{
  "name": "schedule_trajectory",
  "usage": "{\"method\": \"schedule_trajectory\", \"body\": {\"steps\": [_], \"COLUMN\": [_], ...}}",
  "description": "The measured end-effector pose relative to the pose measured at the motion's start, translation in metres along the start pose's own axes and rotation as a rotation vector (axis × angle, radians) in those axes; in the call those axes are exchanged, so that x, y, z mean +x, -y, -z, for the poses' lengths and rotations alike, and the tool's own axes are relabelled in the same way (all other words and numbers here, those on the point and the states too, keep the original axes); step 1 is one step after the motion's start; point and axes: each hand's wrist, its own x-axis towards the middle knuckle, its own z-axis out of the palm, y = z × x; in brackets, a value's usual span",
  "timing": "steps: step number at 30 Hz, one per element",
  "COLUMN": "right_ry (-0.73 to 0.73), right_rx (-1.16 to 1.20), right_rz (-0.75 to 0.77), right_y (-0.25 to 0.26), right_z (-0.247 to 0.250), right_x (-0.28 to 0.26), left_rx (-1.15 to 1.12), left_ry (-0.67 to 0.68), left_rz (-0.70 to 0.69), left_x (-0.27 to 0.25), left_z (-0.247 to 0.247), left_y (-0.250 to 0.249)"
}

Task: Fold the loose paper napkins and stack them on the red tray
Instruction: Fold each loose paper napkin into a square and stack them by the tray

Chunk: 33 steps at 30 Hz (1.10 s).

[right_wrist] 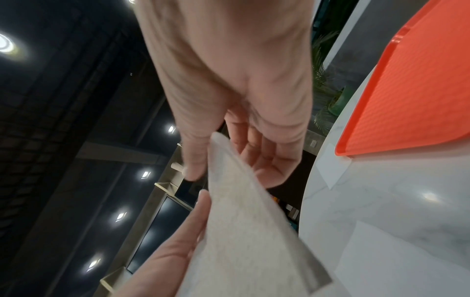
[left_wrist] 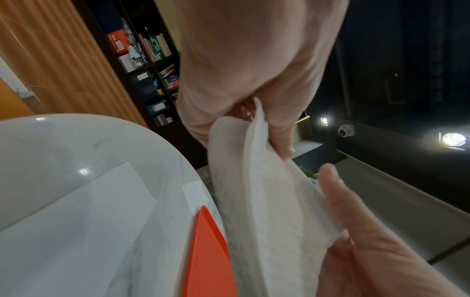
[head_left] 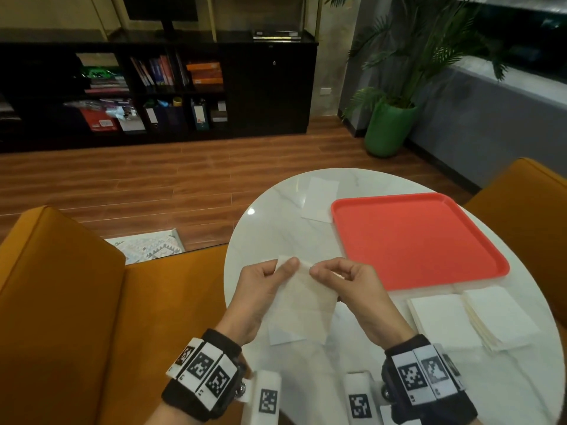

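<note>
A thin white paper napkin (head_left: 302, 299) hangs above the near part of the round marble table (head_left: 276, 228). My left hand (head_left: 283, 265) pinches its upper left edge and my right hand (head_left: 314, 271) pinches the upper edge beside it. In the left wrist view my left hand (left_wrist: 254, 120) grips the top of the napkin (left_wrist: 267, 201). The right wrist view has my right hand (right_wrist: 211, 160) pinching the napkin (right_wrist: 241, 231). The red tray (head_left: 414, 240) lies to the right with a bare floor. Two piles of white napkins (head_left: 445, 320) sit in front of it.
One napkin (head_left: 320, 199) lies flat at the far side, left of the tray. Another sheet (head_left: 282, 335) lies on the table under the held one. Orange chairs (head_left: 61, 286) flank the table. A green plant pot (head_left: 388, 127) and dark shelves (head_left: 153, 87) stand beyond.
</note>
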Motion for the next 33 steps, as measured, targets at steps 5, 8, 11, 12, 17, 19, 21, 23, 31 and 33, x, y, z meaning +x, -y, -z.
{"method": "schedule_trajectory", "body": {"steps": [5,8,11,12,17,19,21,23,31,33], "right_ry": [-0.046,-0.054,-0.037,-0.025,-0.094,-0.147,-0.155,-0.147,-0.230,-0.294], "right_rx": [-0.042,-0.020,-0.019,-0.023,-0.218,-0.293,-0.311,-0.320,-0.257,-0.170], "right_rz": [0.022,0.006,-0.007,-0.008,0.102,0.160,0.174,0.155,0.035,-0.014], "right_y": [-0.005,-0.006,-0.005,-0.004,-0.001,-0.001,-0.001,-0.001,-0.014,-0.019], "right_z": [0.000,0.002,0.004,0.005,0.010,0.018,0.033,0.053,0.157,0.181], "right_x": [0.002,0.003,0.001,0.000,-0.003,-0.007,-0.010,-0.015,-0.039,-0.045], "left_rx": [-0.092,-0.144,-0.109,-0.097,-0.028,-0.010,-0.031,-0.085,-0.167,-0.189], "left_ry": [-0.010,0.012,0.077,0.084,0.084,0.085,0.080,0.073,0.032,-0.024], "left_rz": [0.048,0.061,0.056,0.054,-0.033,-0.043,-0.026,0.018,0.107,0.112], "left_x": [0.002,0.003,0.003,0.004,0.006,0.006,0.007,0.007,0.010,0.013], "left_z": [0.002,0.001,-0.002,-0.003,-0.021,-0.033,-0.046,-0.060,-0.157,-0.181], "left_y": [0.001,-0.003,-0.006,-0.006,-0.005,-0.004,-0.001,0.004,0.030,0.038]}}
